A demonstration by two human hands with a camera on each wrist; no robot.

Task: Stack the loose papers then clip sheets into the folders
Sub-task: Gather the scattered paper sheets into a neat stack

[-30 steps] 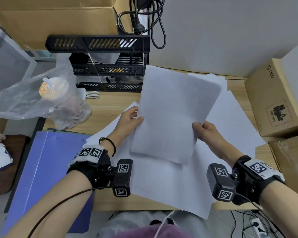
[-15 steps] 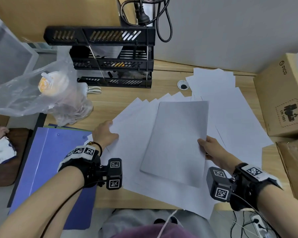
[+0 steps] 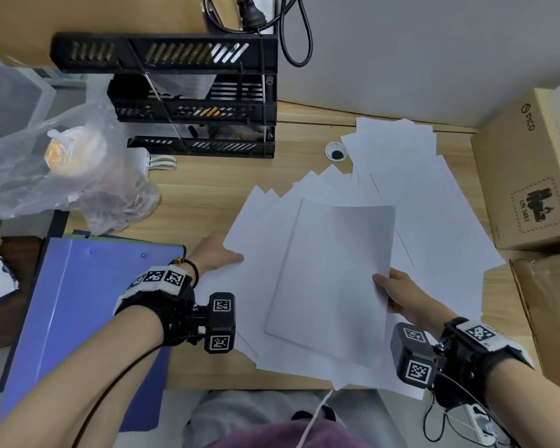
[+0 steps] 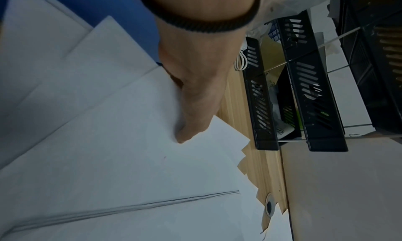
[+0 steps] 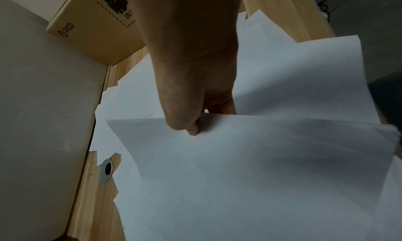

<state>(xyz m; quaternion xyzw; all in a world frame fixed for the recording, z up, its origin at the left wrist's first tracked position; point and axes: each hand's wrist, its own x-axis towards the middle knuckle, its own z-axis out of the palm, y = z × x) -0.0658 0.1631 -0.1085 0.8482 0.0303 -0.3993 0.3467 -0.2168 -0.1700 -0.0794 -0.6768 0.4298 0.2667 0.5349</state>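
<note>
A squared stack of white sheets (image 3: 333,279) hovers over the desk, and my right hand (image 3: 393,287) pinches its right edge. In the right wrist view the thumb of that hand (image 5: 193,131) lies on top of the stack (image 5: 261,176), with the fingers hidden beneath. Loose white sheets (image 3: 434,221) lie fanned out under and behind the stack. My left hand (image 3: 222,253) is at their left edge. Its thumb (image 4: 182,136) presses on a top sheet (image 4: 108,158) and its fingers go out of sight under the paper. A blue folder (image 3: 88,318) lies shut at the left.
A black tiered tray rack (image 3: 191,101) stands at the back of the wooden desk (image 3: 207,195). A plastic bag with a cup (image 3: 68,169) sits left of it. A cardboard box (image 3: 530,176) and a brown box (image 3: 550,312) line the right side. A cable hole (image 3: 336,151) is behind the papers.
The stack came down from upright to low over the desk. My left hand let go of it and moved left to the edge of the loose sheets.
</note>
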